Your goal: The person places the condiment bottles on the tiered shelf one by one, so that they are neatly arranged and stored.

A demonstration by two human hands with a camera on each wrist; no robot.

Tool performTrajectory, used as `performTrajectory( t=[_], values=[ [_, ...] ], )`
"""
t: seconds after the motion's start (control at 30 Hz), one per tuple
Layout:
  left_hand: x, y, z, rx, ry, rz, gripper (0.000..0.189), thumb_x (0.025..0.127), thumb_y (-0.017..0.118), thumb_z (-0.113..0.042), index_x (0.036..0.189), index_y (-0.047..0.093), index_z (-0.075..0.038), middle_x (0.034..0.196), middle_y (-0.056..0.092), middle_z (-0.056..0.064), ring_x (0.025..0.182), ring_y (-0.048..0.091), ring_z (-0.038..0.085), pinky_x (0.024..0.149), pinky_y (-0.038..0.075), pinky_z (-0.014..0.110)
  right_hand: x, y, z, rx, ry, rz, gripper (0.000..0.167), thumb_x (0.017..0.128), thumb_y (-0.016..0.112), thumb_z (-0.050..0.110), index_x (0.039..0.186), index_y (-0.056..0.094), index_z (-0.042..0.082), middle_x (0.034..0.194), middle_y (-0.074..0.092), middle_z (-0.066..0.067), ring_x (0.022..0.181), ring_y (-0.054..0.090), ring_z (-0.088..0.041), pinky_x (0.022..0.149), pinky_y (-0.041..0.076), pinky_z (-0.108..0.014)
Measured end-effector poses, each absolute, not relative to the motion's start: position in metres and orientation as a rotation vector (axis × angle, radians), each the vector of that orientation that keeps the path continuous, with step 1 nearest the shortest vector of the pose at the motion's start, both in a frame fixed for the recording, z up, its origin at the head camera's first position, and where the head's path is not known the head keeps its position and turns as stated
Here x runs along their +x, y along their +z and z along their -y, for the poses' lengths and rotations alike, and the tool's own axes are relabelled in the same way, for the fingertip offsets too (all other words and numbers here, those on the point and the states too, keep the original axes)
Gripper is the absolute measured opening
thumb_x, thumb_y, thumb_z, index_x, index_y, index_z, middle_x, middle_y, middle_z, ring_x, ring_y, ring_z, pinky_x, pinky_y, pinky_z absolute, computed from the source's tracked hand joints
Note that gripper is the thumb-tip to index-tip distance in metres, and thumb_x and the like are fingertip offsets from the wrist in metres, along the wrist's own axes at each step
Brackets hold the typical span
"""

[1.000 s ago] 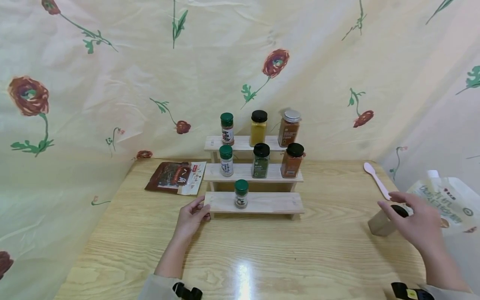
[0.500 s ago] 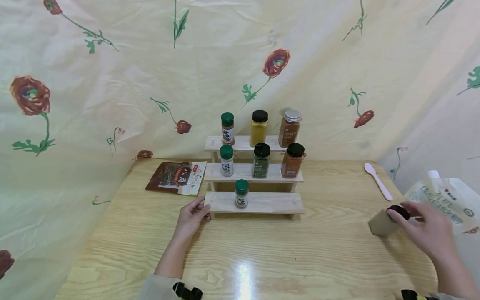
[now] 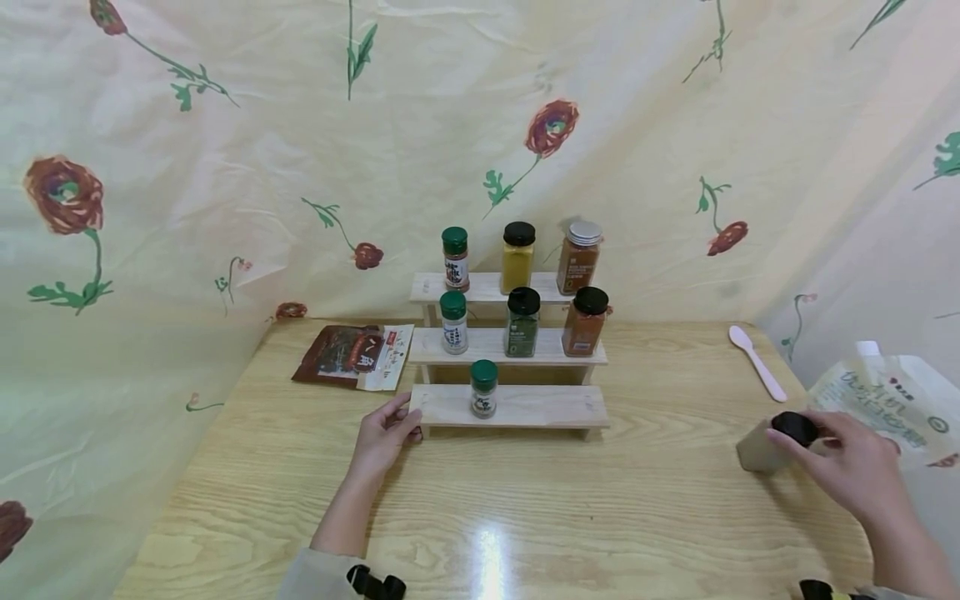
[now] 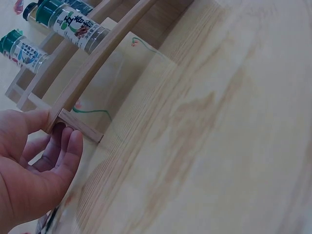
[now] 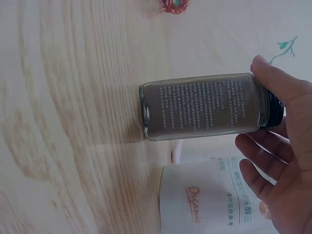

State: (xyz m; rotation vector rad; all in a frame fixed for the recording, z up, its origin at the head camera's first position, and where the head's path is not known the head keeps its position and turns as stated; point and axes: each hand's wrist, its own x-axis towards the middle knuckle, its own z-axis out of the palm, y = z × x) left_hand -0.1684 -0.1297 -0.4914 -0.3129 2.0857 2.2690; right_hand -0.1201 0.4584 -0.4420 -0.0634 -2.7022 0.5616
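Observation:
My left hand [image 3: 381, 440] pinches the left end of the lowest step of a three-step wooden rack [image 3: 543, 406]. In the left wrist view, its thumb lies against the step's corner and the fingers curl below. At the right, my right hand [image 3: 858, 458] grips a glass spice jar [image 3: 757, 448] by its black lid [image 3: 795, 427]. The jar holds grey-brown powder and stands on the table; white print covers its side in the right wrist view. One green-lidded spice bottle [image 3: 483, 398] stands on the rack's lowest step.
Several spice jars, including a yellow one [image 3: 517, 265] and a green one [image 3: 522, 329], stand on the upper steps. Left of the rack lies a brown-and-white packet [image 3: 352, 358]. A pink spoon [image 3: 756, 364] and a white spouted pouch [image 3: 885, 404] lie at the right.
My right hand has closed around the jar's black lid, after hovering beside it with fingers spread. The left hand and the rack have stayed put.

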Motion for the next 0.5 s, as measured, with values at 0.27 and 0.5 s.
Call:
performTrajectory(
  t=[0.27, 0.5],
  values=[
    [-0.169, -0.493, 0.130, -0.297, 2.272, -2.088, 0.047, 0.097, 0.066, 0.000, 0.142, 0.054, 0.004, 0.100, 0.053, 0.008, 0.079, 0.066, 0.013, 0.071, 0.062, 0.024, -0.126, -0.443, -0.446, 0.039, 0.633, 2.597, 0.054, 0.073, 0.092, 0.030, 0.107, 0.072, -0.006, 0.103, 0.067, -0.030, 0.084, 0.051, 0.006, 0.059, 0.039, -0.013],
    [-0.169, -0.492, 0.130, -0.294, 2.273, -2.096, 0.047, 0.097, 0.066, 0.000, 0.142, 0.053, 0.005, 0.099, 0.052, 0.007, 0.079, 0.066, 0.014, 0.072, 0.062, 0.026, -0.138, -0.444, -0.424, 0.155, 0.651, 2.515, 0.047, 0.067, 0.095, 0.028, 0.099, 0.075, 0.000, 0.096, 0.071, -0.022, 0.086, 0.034, 0.023, 0.063, 0.039, -0.016]
  ],
)
